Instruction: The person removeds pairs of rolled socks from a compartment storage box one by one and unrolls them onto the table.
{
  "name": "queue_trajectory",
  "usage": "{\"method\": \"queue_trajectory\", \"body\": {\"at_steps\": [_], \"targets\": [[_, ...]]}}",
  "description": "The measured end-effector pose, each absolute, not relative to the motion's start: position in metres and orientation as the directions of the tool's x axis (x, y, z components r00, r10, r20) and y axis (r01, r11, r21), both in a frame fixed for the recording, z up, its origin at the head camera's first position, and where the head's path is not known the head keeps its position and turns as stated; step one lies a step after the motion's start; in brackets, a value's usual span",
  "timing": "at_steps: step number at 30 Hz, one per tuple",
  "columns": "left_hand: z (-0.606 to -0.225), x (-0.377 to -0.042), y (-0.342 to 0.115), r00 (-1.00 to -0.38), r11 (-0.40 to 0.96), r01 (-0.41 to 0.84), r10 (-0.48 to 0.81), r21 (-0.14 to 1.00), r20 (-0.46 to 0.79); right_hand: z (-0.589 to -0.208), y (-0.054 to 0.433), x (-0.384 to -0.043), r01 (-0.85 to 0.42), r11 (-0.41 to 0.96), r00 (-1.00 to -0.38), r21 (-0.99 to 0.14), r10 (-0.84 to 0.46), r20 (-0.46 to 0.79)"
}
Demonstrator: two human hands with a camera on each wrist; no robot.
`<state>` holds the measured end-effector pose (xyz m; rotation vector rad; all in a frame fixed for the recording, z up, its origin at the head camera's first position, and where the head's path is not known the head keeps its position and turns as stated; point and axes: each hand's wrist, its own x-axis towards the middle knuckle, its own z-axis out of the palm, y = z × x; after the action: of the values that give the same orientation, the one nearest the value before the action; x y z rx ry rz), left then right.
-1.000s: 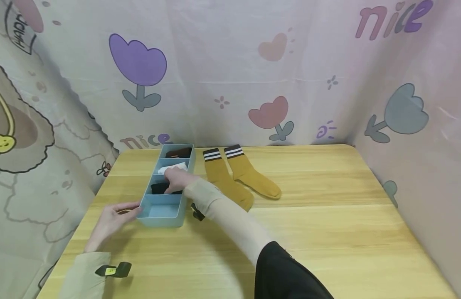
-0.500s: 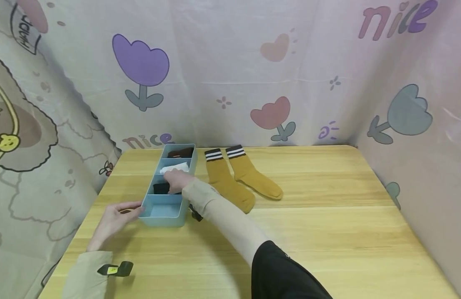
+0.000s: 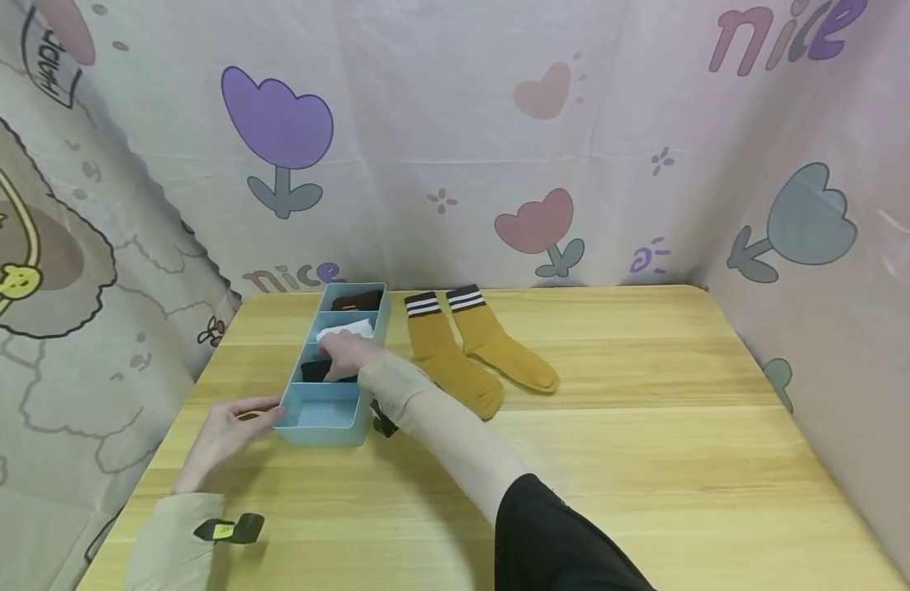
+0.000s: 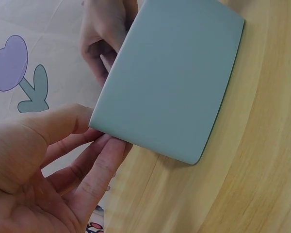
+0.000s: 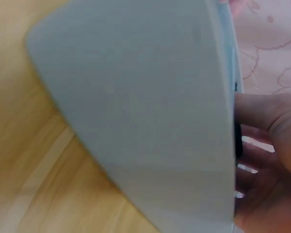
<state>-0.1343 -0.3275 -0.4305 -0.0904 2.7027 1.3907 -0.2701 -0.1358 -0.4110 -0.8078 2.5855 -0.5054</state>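
Observation:
A pale blue storage box (image 3: pixel 322 439) with a row of compartments stands at the table's left. My left hand (image 3: pixel 229 435) holds its near left corner, thumb at the rim and fingers against the outer side wall. The right hand (image 3: pixel 346 355) reaches down into the third compartment from the back. Its thumb and fingers are round a folded black sock (image 3: pixel 316 371), partly hidden by the hand. In the right wrist view, the box wall (image 5: pixel 150 97) covers the fingertips and most of the black sock (image 5: pixel 238 141).
A white folded cloth (image 3: pixel 345 330) and a dark brown one (image 3: pixel 357 301) lie in the two rear compartments. Two mustard socks (image 3: pixel 455 369) with striped cuffs lie flat right of the box. Printed cloth (image 3: pixel 455 148) hangs behind the wooden table (image 3: pixel 647 460).
The head view has shifted slightly. My right hand makes small movements over the black sock in the same compartment, and the left hand stays at the box corner.

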Motion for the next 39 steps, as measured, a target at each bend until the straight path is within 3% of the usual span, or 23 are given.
{"method": "queue_trajectory", "body": {"at_steps": [7,25,39], "targets": [[-0.428,-0.133,-0.325,-0.992,0.578,-0.112,-0.019,0.808,-0.124,-0.409,-0.142,-0.270,-0.385,0.779,-0.749,-0.494,-0.577,-0.326],[-0.429,-0.133,-0.326,-0.994,0.571,-0.094,-0.015,0.816,-0.104,-0.420,-0.136,-0.279,-0.440,0.613,-0.721,-0.656,-0.677,-0.149],[-0.427,-0.130,-0.320,-0.994,0.556,-0.092,-0.004,0.826,-0.108,-0.423,-0.124,-0.277,-0.504,0.525,-0.716,-0.686,-0.698,-0.009]]}}
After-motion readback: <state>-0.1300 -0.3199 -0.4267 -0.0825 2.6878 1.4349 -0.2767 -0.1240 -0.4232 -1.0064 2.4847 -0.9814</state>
